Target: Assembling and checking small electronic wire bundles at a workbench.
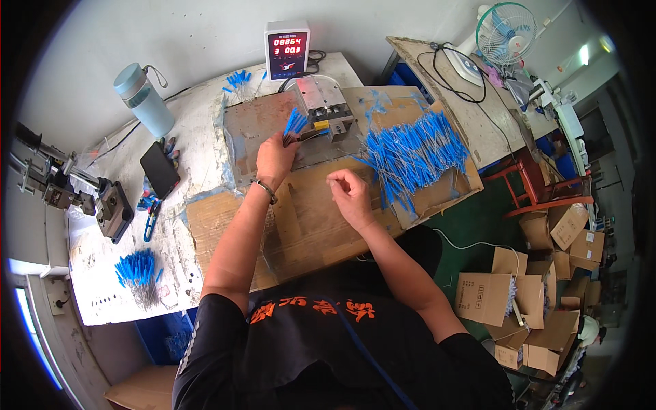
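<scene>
My left hand (276, 158) is closed round a small bunch of blue-ended wires (295, 123), blue ends up, at the left of a metal bench machine (321, 96). The machine has a steel block and a yellow patch at its front. Over the cardboard (307, 212), nearer to me, is my right hand (352, 197), its fingers curled in with thumb and forefinger together. Whether anything thin is between them I cannot make out. To its right lies a big heap of blue-ended wires (417, 154) on the board.
Behind the machine stands a counter box (287, 51) with red digits. A flask (143, 99), a phone (160, 169), blue-handled pliers (152, 220) and another wire bunch (139, 272) are on the left. A metal stand (102, 205) is at far left; cartons (519, 294) lie on the right.
</scene>
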Motion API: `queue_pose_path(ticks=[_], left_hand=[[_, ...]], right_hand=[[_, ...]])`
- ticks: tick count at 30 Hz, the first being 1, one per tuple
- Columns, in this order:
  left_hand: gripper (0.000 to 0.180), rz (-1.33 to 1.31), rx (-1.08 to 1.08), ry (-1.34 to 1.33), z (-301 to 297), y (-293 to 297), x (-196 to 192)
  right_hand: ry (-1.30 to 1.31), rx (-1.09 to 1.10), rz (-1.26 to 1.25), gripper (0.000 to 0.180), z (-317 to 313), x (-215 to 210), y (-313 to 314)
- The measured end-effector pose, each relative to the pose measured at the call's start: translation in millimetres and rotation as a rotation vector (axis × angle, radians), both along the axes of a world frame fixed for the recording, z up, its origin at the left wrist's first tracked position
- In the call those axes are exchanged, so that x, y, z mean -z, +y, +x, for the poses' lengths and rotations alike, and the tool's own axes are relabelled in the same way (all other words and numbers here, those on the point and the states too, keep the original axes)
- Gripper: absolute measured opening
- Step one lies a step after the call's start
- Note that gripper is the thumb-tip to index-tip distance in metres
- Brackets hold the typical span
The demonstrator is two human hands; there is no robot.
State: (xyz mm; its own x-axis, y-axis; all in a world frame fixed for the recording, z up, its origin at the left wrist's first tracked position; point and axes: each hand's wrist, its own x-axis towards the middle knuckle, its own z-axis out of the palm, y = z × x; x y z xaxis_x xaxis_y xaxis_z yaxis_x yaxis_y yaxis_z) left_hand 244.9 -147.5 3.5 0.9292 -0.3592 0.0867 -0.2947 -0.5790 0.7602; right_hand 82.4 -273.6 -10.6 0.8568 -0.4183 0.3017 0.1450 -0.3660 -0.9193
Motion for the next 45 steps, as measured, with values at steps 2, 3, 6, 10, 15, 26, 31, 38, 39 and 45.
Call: queue_pose_path(ticks=[2,3,6,10,15,26,31,38,39,45], left_hand=[[0.028,0.005,0.002,0.001,-3,-2,-6],[0.028,0.01,0.001,0.002,-4,-3,-8],[0.029,-0.008,-0.005,-0.032,1,-2,0],[0.028,-0.051,0.004,-0.05,1,0,3],[0.023,-0.295,-0.03,0.008,-27,20,-5],[0.012,-0.718,0.051,0.355,-178,90,-12],[0.013,-0.785,0.123,0.437,-198,93,-15],[0.013,-0.802,0.11,0.418,-206,92,-8],[0.013,-0.789,0.108,0.415,-207,92,-6],[0.017,-0.73,0.115,0.384,-212,93,-8]], right_hand=[[-0.002,0.002,0.004,0.005,0,0,-1],[-0.005,0.001,0.007,0.005,0,0,-2],[0.01,-0.007,0.031,0.006,-1,-2,-1],[0.007,-0.005,0.032,0.006,-2,0,0],[0.152,-0.091,0.245,0.008,-6,-8,-2],[0.173,-0.298,0.645,0.022,-61,-60,24],[0.129,-0.316,0.629,0.02,-79,-66,27],[0.156,-0.288,0.606,0.019,-91,-75,35],[0.172,-0.271,0.617,0.019,-93,-76,37],[0.18,-0.26,0.59,0.019,-92,-67,36]])
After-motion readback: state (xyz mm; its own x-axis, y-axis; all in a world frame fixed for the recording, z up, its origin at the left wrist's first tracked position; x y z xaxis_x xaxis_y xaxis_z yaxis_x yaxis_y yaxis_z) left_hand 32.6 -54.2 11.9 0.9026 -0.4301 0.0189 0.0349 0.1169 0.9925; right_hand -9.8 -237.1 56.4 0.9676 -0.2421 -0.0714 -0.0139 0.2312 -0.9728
